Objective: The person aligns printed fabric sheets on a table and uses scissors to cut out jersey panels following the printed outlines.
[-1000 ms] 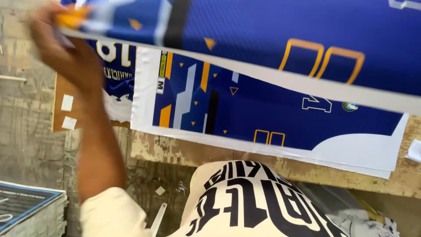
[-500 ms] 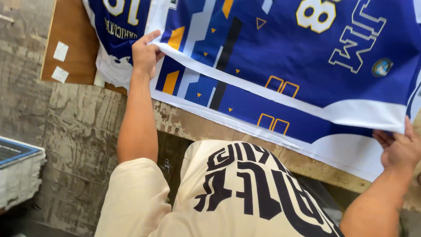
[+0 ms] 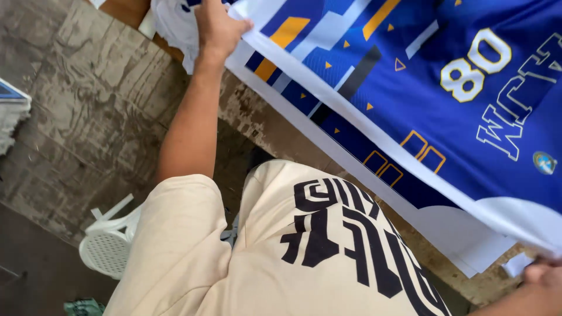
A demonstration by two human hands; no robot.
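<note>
While the left hand (image 3: pixel 219 26) pinches the far corner of the blue printed sheet (image 3: pixel 445 88), grip closed on its white edge, the right hand (image 3: pixel 541 274) shows only at frame bottom-right, touching the near corner; cannot tell how its grip sits. Sheet lies spread across the bench (image 3: pixel 257 120), overhanging slightly. White plastic chair (image 3: pixel 111 243) stands on the floor below, well apart.

You wear a loose cream short-sleeved cotton T-shirt (image 3: pixel 263 257) with bold black block lettering across the chest; your forearms are bare, and your left hand (image 3: pixel 218 26) and right hand (image 3: pixel 544 274) carry no gloves.
</note>
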